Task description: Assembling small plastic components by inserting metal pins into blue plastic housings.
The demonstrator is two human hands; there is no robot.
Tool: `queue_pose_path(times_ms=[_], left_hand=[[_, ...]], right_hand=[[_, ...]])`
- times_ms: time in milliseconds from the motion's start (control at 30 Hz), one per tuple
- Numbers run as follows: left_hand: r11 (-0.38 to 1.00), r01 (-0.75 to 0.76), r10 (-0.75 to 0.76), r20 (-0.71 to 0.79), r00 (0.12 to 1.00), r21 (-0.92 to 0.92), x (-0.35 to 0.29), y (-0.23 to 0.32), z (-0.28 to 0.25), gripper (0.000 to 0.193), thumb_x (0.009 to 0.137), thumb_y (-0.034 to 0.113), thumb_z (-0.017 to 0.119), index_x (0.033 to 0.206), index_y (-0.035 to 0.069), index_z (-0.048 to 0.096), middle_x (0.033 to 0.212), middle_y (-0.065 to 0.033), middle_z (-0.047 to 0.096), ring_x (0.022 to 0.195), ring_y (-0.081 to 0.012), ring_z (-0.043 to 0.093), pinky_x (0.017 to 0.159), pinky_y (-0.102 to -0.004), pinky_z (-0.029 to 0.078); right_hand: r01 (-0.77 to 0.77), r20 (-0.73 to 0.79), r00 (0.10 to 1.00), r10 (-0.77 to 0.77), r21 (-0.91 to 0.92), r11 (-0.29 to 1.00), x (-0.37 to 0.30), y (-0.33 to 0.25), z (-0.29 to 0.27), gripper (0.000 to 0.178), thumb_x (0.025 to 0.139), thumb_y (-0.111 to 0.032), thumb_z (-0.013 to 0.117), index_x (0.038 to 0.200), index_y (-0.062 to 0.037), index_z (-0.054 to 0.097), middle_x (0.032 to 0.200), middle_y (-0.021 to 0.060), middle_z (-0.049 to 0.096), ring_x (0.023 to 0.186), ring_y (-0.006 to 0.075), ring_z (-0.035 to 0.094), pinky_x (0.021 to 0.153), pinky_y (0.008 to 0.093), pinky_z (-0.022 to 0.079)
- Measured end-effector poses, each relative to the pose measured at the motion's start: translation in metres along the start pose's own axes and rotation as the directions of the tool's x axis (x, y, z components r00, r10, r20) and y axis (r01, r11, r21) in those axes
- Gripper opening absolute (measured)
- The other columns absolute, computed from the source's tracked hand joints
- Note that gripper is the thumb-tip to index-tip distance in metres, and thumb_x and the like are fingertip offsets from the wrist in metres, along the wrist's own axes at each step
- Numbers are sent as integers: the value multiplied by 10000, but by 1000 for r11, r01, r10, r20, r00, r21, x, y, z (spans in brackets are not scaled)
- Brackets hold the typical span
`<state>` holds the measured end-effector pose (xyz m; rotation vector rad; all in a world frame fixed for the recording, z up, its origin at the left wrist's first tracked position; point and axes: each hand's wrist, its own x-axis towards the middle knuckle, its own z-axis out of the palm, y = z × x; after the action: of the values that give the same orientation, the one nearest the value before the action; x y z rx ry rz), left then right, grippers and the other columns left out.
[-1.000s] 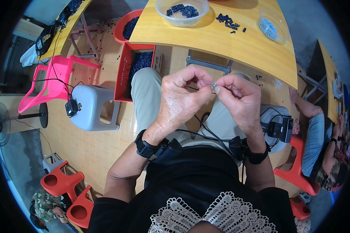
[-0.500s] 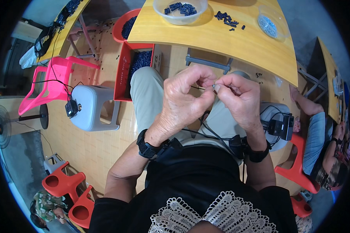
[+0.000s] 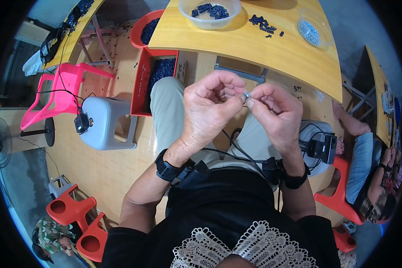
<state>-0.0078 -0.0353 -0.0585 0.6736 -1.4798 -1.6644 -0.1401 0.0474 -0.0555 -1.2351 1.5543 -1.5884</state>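
Note:
Above my lap, my left hand (image 3: 214, 100) and my right hand (image 3: 274, 111) meet at the fingertips. Pinched between the thumbs and forefingers is a small silvery metal piece (image 3: 247, 95), too small for its kind to be told. Both hands are closed on it, and the fingers hide part of it. On the yellow table (image 3: 201, 42) ahead stands a clear plastic bowl (image 3: 210, 22) of dark blue cylindrical pieces. Several loose dark pieces (image 3: 263, 24) lie beside it. Farther right, a clear dish holds small silvery-blue parts (image 3: 308, 33).
Left of my knees, a red box (image 3: 143, 85) and a red basin (image 3: 136, 33) hold more dark blue pieces. A grey stool (image 3: 103, 123) and a pink chair (image 3: 69, 87) stand to the left. Cables (image 3: 241, 149) cross my lap. A person (image 3: 359, 165) sits at the right.
My left thumb and forefinger have closed in onto the small silvery piece, which was at my right fingertips. More of the piece shows now. The hands remain over my lap.

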Motion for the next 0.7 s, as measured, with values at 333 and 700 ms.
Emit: queue_pose_path(times_ms=[333, 700], left_hand=[[994, 83, -77, 85, 993, -71, 1, 1, -3, 189, 749, -84, 665, 923, -18, 631, 880, -68, 659, 809, -97, 627, 743, -219, 515], [976, 58, -40, 90, 995, -208, 4, -3, -5, 261, 749, -108, 676, 984, -17, 609, 919, -98, 661, 858, -125, 635, 809, -251, 522]], right_hand=[[104, 14, 995, -103, -196, 975, 1, -3, -2, 116, 754, 55, 621, 820, -29, 574, 714, -17, 561, 553, 16, 478, 475, 180, 372], [208, -10, 975, -223, -320, 924, 3, -5, 1, 131, 735, 55, 628, 813, -39, 584, 724, 23, 571, 560, 72, 509, 472, 207, 390]])
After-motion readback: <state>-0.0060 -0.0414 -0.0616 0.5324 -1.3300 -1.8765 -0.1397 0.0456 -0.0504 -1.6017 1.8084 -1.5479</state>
